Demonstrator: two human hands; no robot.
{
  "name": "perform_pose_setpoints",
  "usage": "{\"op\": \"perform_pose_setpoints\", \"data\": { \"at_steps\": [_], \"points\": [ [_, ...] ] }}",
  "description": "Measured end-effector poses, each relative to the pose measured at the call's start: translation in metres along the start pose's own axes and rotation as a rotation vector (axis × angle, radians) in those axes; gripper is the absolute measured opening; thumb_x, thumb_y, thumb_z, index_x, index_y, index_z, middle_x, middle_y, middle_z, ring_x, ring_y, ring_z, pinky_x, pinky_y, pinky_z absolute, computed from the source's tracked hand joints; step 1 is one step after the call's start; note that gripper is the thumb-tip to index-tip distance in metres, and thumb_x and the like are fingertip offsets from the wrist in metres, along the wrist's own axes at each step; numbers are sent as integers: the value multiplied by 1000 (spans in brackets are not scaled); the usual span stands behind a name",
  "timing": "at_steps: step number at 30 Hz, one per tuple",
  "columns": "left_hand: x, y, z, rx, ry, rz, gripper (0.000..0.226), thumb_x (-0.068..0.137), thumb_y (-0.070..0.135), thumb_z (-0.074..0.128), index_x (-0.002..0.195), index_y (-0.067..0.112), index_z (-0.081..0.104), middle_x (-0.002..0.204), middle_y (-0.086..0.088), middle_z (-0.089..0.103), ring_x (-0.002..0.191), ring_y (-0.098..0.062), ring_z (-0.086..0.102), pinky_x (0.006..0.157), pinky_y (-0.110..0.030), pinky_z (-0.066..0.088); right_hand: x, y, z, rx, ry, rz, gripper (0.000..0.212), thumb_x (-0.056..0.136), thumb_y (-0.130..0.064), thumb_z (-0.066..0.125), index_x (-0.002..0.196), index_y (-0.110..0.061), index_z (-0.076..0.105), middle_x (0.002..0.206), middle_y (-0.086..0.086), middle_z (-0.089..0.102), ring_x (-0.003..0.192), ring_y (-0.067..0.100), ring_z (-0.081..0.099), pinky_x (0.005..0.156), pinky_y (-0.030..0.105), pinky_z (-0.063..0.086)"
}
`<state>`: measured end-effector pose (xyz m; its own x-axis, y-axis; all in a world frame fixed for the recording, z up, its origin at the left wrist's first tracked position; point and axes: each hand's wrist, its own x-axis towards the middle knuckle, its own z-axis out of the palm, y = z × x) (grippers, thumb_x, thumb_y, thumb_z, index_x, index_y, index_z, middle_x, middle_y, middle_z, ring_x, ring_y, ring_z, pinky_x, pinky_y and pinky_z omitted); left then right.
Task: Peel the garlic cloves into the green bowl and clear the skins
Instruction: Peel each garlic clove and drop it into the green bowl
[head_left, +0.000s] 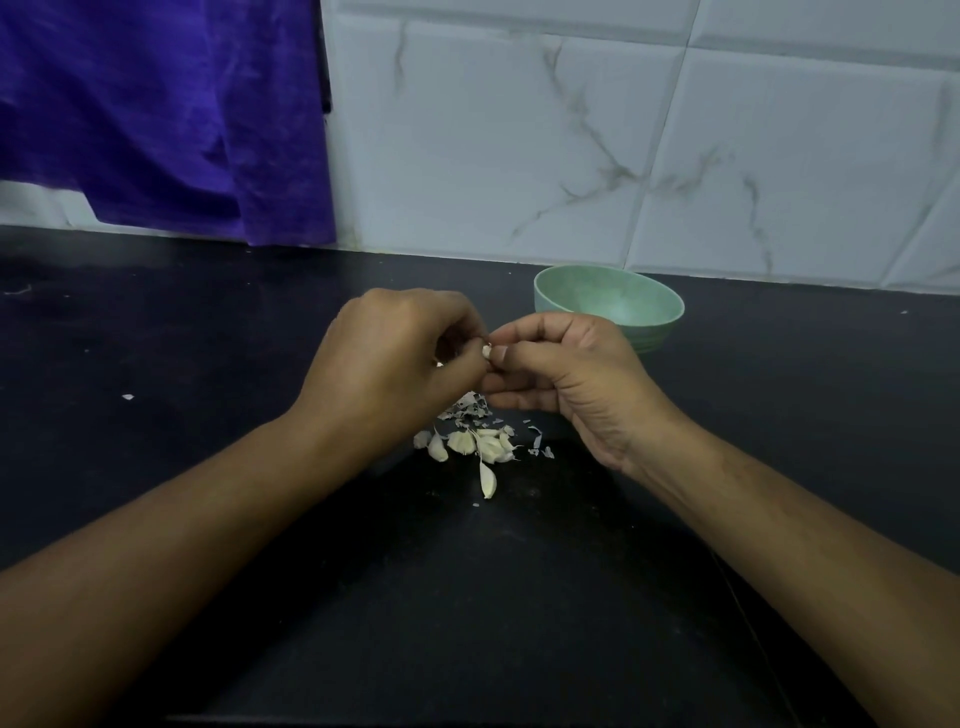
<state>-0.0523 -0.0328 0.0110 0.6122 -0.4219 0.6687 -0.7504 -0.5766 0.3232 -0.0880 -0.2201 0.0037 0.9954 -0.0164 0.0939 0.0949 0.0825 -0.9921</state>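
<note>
Held garlic clove: pinched between both hands above the countertop, left of the green bowl; mostly hidden, so its axis could not be told.
Left hand: fingers curled, tips pinching the clove.
Right hand: thumb and forefinger pinched the clove; the other fingers curled under.
Loose cloves: heaped below the hands; the nearest clove lay with its long axis near-to-far.
Skins: scraps just behind the heap.
Surface: black countertop.
Room: marbled white tile wall; purple cloth hanging at left.
</note>
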Motion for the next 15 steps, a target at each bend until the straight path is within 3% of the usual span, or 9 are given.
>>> {"op": "perform_pose_setpoints", "data": {
  "at_steps": [2,4,9,15],
  "points": [
    [2,-4,3,-125,6,-84,6,90,28,71,87,27,76,74,14,72,71,-1,69,66,-28,58,0,0,0,-5,5,-3,16,92,4,69,107,10,68,86,19,76,74,24,76,72,35,65],
    [3,-7,5,-218,7,-162,9,91,18,73,85,25,76,72,12,72,68,-2,68,62,-18,52,1,0,-1,-4,14,-10,16,93,4,68,108,10,68,88,20,76,76,26,77,72,35,66],
    [5,-11,7,-308,-37,-201,5,95,22,76,95,23,80,78,11,75,68,-2,70,66,-26,59,2,1,-3,-15,30,-33,13,92,3,70,105,6,70,87,18,77,78,27,77,71,35,65],
    [3,-11,5,-243,-31,-152,7,89,24,82,96,22,82,78,13,76,74,1,71,68,-18,56,2,4,-4,-29,13,-59,20,89,4,73,108,6,69,94,22,77,82,27,78,73,35,65]
  ]
}}
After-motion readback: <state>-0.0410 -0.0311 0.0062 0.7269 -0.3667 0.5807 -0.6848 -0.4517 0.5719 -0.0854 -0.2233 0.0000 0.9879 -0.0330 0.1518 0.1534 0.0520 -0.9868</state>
